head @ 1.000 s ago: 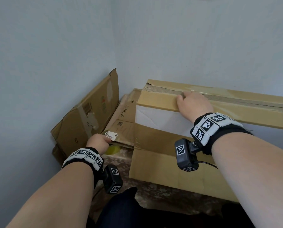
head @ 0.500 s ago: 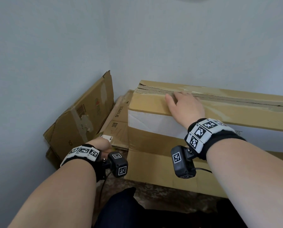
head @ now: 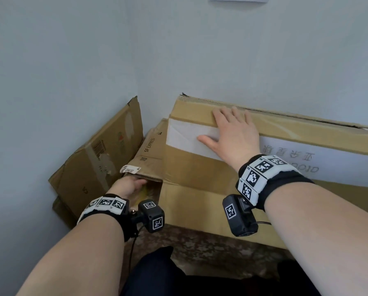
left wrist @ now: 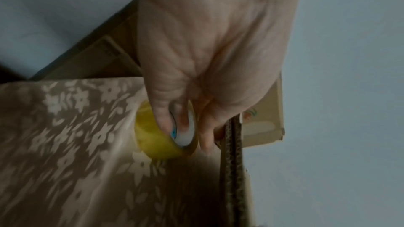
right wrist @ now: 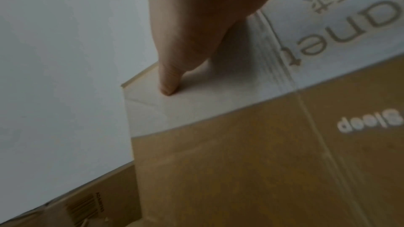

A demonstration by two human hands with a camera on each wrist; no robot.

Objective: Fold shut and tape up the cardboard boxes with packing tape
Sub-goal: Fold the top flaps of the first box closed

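Gripped in the left hand (left wrist: 210, 68), lower centre, is the tape roll (left wrist: 166, 135); the large box (head: 200, 180) is pressed by the flat, open right hand (head: 232, 133).

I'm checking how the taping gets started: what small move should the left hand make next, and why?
Probably lift the yellow tape roll up to the big box's top seam. The left hand already grips the roll low beside the flattened cartons, thumb through its core, while the right hand lies flat, pressing the box's top edge, and the seam looks untaped there.
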